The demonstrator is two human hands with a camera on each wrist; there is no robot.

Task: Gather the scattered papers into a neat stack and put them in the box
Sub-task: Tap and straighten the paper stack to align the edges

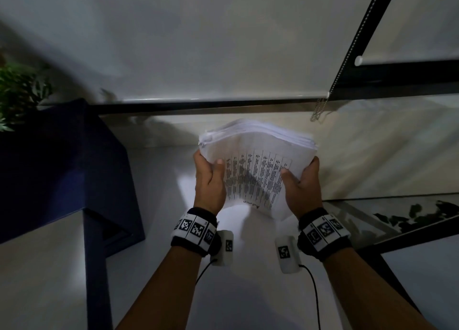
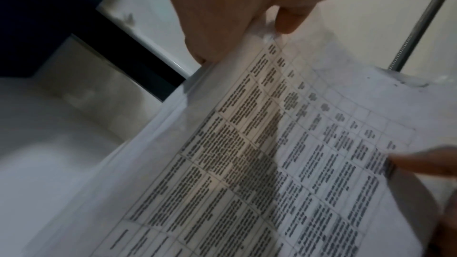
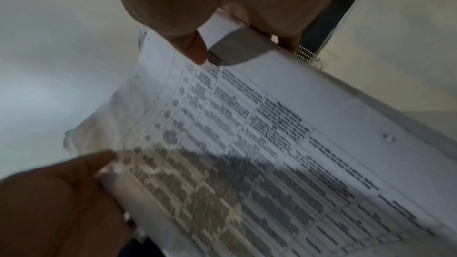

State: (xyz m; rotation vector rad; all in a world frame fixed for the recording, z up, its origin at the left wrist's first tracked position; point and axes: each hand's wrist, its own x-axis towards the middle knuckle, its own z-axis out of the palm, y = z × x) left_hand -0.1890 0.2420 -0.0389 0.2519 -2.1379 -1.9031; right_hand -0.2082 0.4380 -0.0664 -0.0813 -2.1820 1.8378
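A thick stack of white papers [image 1: 255, 155] is held up above the white table [image 1: 161, 292], its facing sheet printed with a table of text. My left hand [image 1: 208, 170] grips the stack's left edge, thumb on the front sheet and fingers behind. My right hand [image 1: 301, 178] grips the right edge the same way. The left wrist view shows the papers [image 2: 272, 163] under my left hand [image 2: 222, 17]. The right wrist view shows the papers [image 3: 284, 134] pinched by my right hand [image 3: 197, 7]. The dark blue box [image 1: 62, 168] stands to the left, apart from the stack.
A green plant [image 1: 17, 93] sits behind the box at far left. A roller blind with a bead chain [image 1: 320, 111] hangs along the wall behind the papers. A glass surface with a dark frame [image 1: 397, 212] lies to the right.
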